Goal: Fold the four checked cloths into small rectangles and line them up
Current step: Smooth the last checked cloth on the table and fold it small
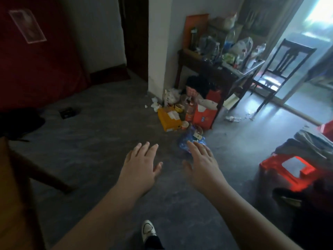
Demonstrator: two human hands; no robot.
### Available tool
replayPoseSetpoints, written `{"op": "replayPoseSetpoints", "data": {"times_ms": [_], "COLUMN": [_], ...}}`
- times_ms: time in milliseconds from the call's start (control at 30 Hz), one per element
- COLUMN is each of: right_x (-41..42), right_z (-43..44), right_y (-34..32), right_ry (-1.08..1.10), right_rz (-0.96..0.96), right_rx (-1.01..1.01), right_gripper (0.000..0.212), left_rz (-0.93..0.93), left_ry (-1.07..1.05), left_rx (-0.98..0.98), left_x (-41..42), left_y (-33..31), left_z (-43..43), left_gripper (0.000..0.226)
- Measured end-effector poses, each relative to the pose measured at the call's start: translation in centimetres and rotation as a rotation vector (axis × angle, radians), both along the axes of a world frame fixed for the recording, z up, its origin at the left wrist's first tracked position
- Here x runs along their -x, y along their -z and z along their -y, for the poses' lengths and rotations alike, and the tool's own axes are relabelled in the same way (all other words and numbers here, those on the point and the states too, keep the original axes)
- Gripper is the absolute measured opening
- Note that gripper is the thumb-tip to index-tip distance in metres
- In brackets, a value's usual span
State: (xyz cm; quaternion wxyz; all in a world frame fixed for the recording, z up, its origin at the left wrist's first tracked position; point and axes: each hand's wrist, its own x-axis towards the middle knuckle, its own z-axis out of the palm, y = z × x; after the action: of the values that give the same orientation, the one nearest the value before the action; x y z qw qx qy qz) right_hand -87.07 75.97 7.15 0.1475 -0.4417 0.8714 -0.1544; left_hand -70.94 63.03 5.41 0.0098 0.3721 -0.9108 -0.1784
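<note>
1. both hands hung out in front of the person, palms down over the grey floor (90, 150). the left hand (138, 166) and the right hand (203, 168) each had fingers straight and spread, grasping nothing.
2. no checked cloth showed plainly anywhere. the nearest candidate was a greyish heap of fabric (310, 143) just beyond the red stool (270, 165), well to the right of the right hand. i could not tell whether it was checked, as that corner was dim and blurred.
3. the step in hand looked to be fetching the first cloth, with no fold yet made. to do it well i'd turn right, lift one piece by two corners, and spread it somewhere flat, away from the litter round the yellow box (169, 121).
4. the heap's folds seemed to run from upper left to lower right in the view. its true long axis i could not judge.
</note>
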Motion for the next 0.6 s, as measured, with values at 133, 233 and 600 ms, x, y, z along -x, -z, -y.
{"op": "replayPoseSetpoints", "data": {"times_ms": [133,233,600], "right_x": [2.3,2.8,1.0], "right_z": [10.8,18.0,47.8], "right_y": [-1.8,-2.2,0.7], "right_ry": [-0.076,-0.137,-0.505], "right_rz": [0.02,0.003,0.042], "right_rx": [0.008,0.015,0.014], "right_gripper": [0.07,0.072,0.069], "left_rz": [-0.01,-0.026,0.046], "left_ry": [-0.085,-0.179,-0.576], "left_rx": [0.032,0.025,-0.015], "left_x": [1.2,0.6,-4.3], "left_y": [-1.6,-2.4,-0.1], "left_z": [9.7,15.8,37.6], "left_gripper": [0.067,0.067,0.072]}}
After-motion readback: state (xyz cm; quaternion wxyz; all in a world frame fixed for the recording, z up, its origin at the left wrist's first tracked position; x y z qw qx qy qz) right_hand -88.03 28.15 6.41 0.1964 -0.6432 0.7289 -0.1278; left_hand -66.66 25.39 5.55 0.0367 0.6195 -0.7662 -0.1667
